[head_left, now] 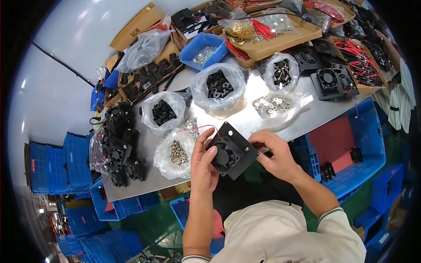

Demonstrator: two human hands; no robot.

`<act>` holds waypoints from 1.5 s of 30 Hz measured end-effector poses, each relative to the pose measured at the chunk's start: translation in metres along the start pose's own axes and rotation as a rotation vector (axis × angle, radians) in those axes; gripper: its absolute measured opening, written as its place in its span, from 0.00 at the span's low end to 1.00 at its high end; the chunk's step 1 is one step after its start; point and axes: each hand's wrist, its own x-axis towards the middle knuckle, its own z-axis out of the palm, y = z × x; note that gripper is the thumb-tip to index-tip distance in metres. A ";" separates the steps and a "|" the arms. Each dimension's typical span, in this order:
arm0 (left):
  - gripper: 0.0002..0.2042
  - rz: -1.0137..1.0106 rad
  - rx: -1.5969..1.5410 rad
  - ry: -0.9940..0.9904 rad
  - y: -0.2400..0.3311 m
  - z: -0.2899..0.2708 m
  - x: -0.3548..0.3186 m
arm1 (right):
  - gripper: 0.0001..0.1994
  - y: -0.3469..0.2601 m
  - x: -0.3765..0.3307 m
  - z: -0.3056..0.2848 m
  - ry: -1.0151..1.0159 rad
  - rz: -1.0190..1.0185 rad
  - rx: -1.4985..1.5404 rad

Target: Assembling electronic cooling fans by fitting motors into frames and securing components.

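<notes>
Above the table's front edge I hold a black cooling fan [226, 157] on a black square plate [237, 141], tilted. My left hand [204, 164] grips the fan's left side, thumb on the frame and fingers behind. A thin red wire runs from the fan past its fingertips. On the other side, my right hand [278, 157] is closed around the plate's right corner, its fingertips partly behind it. Whether it also pinches a small part is hidden. A shiny screw head [247, 149] shows near that corner. Nearest my left hand stands a clear bag of small metal nuts [178, 153].
Bags of black parts [164, 112], dark washers [219, 85], screws [282, 73] and flat washers [275, 104] cover the metal table [144, 183]. Fans [117, 153] pile up at left; fan plates [329, 79] lie right. A blue crate [370, 131] stands below the right edge.
</notes>
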 end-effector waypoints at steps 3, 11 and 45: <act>0.22 0.027 0.067 0.036 0.002 0.001 0.004 | 0.15 0.003 0.002 0.004 -0.015 0.038 0.083; 0.34 0.455 1.052 -0.067 -0.008 -0.002 0.015 | 0.12 0.022 0.012 0.012 0.077 0.058 0.029; 0.33 0.662 1.218 -0.172 -0.015 -0.025 0.016 | 0.06 -0.011 0.229 0.147 -0.542 -0.652 -0.988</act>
